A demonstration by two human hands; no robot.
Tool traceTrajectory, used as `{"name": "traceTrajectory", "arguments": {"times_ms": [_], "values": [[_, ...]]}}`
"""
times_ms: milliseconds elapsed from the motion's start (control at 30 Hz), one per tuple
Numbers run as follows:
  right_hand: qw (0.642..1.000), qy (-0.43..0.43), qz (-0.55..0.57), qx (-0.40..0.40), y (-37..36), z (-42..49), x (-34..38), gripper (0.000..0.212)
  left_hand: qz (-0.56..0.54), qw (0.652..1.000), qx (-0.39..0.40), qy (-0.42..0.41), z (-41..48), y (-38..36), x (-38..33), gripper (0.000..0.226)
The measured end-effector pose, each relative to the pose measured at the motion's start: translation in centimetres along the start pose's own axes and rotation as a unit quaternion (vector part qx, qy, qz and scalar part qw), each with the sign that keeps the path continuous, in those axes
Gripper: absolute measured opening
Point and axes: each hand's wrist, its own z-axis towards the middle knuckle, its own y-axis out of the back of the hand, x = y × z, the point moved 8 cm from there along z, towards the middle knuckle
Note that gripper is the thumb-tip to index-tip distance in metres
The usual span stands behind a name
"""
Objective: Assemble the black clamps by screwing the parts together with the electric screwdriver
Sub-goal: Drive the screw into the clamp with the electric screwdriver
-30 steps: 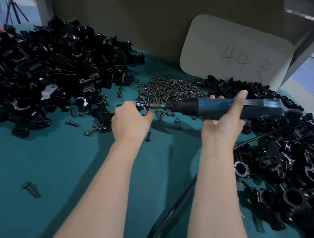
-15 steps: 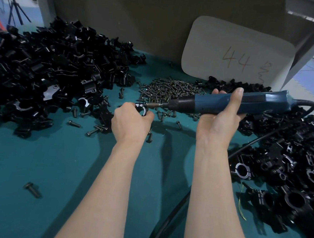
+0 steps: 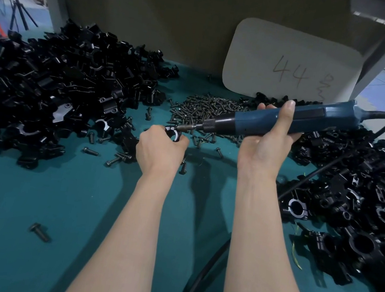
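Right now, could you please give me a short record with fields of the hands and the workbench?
left hand: grips a small black clamp above the teal table
right hand: holds the blue electric screwdriver, bit tip at the clamp
behind hands: heap of dark metal screws
left side: pile of loose black clamp parts
right side: pile of black ring-shaped clamps
front left: single dark screw
back: pale card marked 44

both forearms are bare along all their visible length, the left forearm [image 3: 131, 224] slim, the right forearm [image 3: 263, 230] broader in view; left hand [image 3: 159, 146] and right hand [image 3: 265, 146] bare, right thumbnail [image 3: 290, 104] short and plain
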Motion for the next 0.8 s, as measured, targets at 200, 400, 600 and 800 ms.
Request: {"name": "traceTrajectory", "arguments": {"times_ms": [200,400,600,800], "values": [[1.0,0.0,0.008,-0.01,0.3,0.0,0.0,0.053,0.031,0.999,-0.006,-0.008,-0.2,0.0,-0.3,0.025],[1.0,0.0,-0.005,-0.003,-0.1,-0.1,0.1,0.049,0.041,0.999,-0.004,-0.008,-0.2,0.1,-0.4,0.025],[0.999,-0.001,-0.025,0.036,-0.5,-0.1,0.3,0.047,0.03,0.999,0.042,0.009,-0.1,-0.1,-0.3,0.021],[0.994,-0.006,-0.019,0.11,-1.4,-0.3,0.8,0.056,0.045,0.988,0.138,0.044,0.3,-0.1,0.3,0.023]]}}
